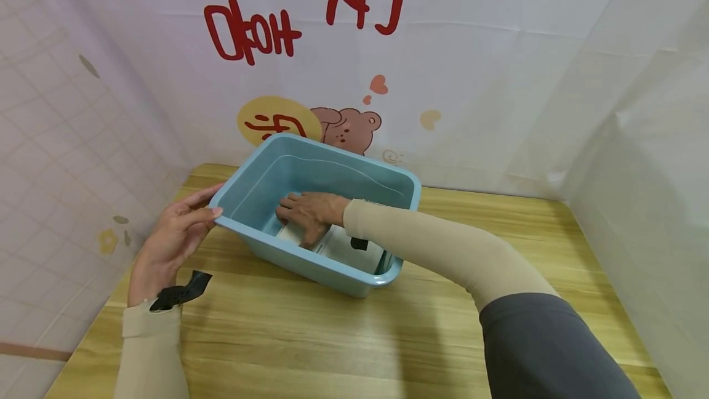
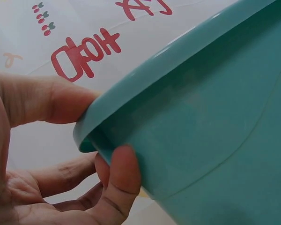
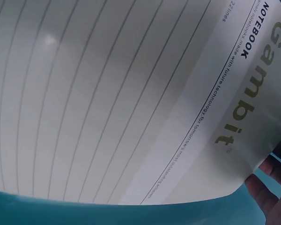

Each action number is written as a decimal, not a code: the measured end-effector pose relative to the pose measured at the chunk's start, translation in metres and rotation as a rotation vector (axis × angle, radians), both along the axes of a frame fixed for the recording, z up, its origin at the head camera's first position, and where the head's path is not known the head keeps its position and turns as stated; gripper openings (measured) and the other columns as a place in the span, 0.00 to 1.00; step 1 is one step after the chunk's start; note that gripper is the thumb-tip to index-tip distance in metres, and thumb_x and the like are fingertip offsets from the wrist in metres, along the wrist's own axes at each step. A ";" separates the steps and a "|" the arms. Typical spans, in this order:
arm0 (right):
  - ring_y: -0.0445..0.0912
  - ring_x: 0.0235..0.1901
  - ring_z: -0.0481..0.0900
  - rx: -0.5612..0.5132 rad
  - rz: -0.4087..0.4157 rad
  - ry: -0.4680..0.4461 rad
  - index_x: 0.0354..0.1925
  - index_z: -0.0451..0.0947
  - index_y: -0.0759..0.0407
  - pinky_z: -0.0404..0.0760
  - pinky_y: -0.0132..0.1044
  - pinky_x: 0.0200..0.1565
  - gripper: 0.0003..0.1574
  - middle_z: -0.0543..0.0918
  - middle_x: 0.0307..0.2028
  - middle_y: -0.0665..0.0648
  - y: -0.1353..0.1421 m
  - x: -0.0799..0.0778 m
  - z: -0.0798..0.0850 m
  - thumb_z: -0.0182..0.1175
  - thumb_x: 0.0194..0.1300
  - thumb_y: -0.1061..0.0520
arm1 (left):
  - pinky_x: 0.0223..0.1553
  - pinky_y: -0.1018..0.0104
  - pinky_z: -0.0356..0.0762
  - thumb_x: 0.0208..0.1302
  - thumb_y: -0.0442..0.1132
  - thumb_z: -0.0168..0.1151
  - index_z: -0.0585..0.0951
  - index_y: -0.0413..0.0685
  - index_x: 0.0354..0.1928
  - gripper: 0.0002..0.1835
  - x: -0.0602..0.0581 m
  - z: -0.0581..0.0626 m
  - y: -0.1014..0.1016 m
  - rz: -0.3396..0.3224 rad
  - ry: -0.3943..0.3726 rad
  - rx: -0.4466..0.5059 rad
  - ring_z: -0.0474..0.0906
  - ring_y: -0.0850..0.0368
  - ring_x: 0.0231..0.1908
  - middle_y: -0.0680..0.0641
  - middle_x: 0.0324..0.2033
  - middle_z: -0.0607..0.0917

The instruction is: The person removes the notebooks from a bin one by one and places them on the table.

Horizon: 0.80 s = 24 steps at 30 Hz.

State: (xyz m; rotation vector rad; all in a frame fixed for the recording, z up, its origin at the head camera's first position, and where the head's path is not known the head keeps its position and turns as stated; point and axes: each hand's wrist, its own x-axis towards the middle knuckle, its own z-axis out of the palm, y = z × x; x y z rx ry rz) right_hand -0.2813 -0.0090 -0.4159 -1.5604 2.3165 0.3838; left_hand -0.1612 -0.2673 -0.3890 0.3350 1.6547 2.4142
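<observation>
A light blue plastic basin (image 1: 301, 263) stands on the table, turned at an angle. My left hand (image 1: 178, 226) holds its left corner; in the left wrist view the thumb lies over the rim (image 2: 131, 89) and the fingers are curled beneath. Inside the basin, my right hand (image 1: 310, 214) reaches down over a pale notebook (image 1: 346, 251) with curled fingers. The right wrist view shows the notebook (image 3: 107, 103) close up, with ruled lines and "Gambit NOTEBOOK" lettering. Fingers (image 3: 264, 192) meet its edge there; the thumb's contact is hidden.
The wood-grain table (image 1: 310, 350) extends around the basin. A white printed curtain (image 1: 487, 91) with red lettering and a cartoon bear hangs behind it, and sheets close in both sides. Black tape (image 1: 180, 293) sticks out at the left wrist.
</observation>
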 end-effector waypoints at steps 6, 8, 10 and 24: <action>0.45 0.60 0.64 0.014 -0.017 0.009 0.63 0.61 0.43 0.75 0.39 0.56 0.39 0.67 0.62 0.51 0.001 0.000 0.000 0.62 0.63 0.29 | 0.52 0.72 0.81 0.75 0.23 0.49 0.75 0.43 0.68 0.23 0.001 0.000 0.002 -0.002 -0.004 0.000 0.83 0.59 0.50 0.48 0.59 0.79; 0.46 0.60 0.63 0.023 -0.005 0.027 0.66 0.62 0.40 0.77 0.39 0.55 0.40 0.66 0.63 0.53 0.001 0.001 0.001 0.61 0.63 0.29 | 0.52 0.72 0.81 0.75 0.22 0.49 0.75 0.43 0.68 0.23 0.001 0.000 0.002 -0.004 -0.002 0.004 0.82 0.59 0.50 0.48 0.59 0.78; 0.47 0.61 0.62 0.031 0.007 0.047 0.68 0.62 0.37 0.77 0.41 0.56 0.41 0.65 0.65 0.54 0.001 0.002 0.001 0.60 0.64 0.28 | 0.51 0.72 0.81 0.75 0.22 0.49 0.75 0.43 0.68 0.23 0.001 -0.001 0.002 -0.004 0.004 0.006 0.82 0.59 0.50 0.48 0.58 0.78; 0.48 0.64 0.65 0.014 -0.031 0.124 0.76 0.59 0.43 0.68 0.48 0.66 0.49 0.72 0.67 0.54 0.003 0.001 0.005 0.50 0.68 0.22 | 0.54 0.72 0.80 0.75 0.23 0.49 0.74 0.44 0.69 0.24 0.001 -0.001 0.001 0.002 -0.004 -0.008 0.82 0.60 0.52 0.48 0.61 0.76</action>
